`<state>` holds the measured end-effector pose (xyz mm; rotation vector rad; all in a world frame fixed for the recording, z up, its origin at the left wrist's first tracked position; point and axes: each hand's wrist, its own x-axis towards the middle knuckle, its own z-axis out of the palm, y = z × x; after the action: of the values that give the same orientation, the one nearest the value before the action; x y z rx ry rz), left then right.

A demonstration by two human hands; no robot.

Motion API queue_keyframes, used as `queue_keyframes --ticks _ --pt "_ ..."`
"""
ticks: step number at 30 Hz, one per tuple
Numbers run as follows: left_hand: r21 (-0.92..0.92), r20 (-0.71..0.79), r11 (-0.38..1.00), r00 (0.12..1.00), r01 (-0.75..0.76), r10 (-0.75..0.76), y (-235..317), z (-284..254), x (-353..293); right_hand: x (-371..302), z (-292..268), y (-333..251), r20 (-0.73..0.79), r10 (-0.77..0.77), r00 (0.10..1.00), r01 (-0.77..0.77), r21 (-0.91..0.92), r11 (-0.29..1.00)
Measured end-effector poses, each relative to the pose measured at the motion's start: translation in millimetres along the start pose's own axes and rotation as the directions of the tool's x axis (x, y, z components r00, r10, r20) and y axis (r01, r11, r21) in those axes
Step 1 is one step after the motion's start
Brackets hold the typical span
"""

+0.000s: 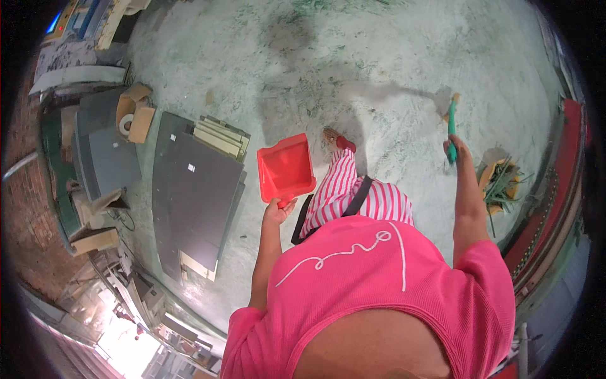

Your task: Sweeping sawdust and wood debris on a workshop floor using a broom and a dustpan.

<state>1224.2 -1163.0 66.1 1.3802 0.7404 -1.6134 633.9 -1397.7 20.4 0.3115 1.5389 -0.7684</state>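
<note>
A pink ribbed top [360,284] with loose sleeves [486,271] and a looping white line [320,259], pink-and-white striped trousers [386,199], and, less clearly, a red sock [345,144].

left hand [278,211] grips a red dustpan [286,165] by its handle. right hand [459,148] holds a green-handled brush [452,115]. dark panels [189,196] lie stacked on the floor [410,44].
</note>
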Motion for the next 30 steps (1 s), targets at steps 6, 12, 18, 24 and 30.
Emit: queue_keyframes --ticks 6,12,18,24,30 --pt "0.168 0.04 0.986 0.999 -0.018 0.011 53 54 1 58 88 -2 0.096 -0.275 0.957 0.275 0.007 0.961" --pt "0.283 0.079 0.958 0.996 -0.049 0.028 75 99 17 68 205 102 0.18 -0.058 0.982 0.143 -0.505 0.851" --pt "0.267 -0.002 0.963 1.0 -0.023 0.025 80 115 19 1 283 135 0.371 0.395 0.84 -0.132 -0.567 0.813" --pt "0.38 -0.049 0.924 0.998 0.046 -0.03 79 137 30 -46 231 74 0.499 0.4 0.769 -0.046 -0.58 0.813" --pt "0.342 -0.122 0.938 0.992 0.054 -0.013 78 150 44 -81 163 -15 0.334 0.08 0.939 0.068 -0.41 0.909"
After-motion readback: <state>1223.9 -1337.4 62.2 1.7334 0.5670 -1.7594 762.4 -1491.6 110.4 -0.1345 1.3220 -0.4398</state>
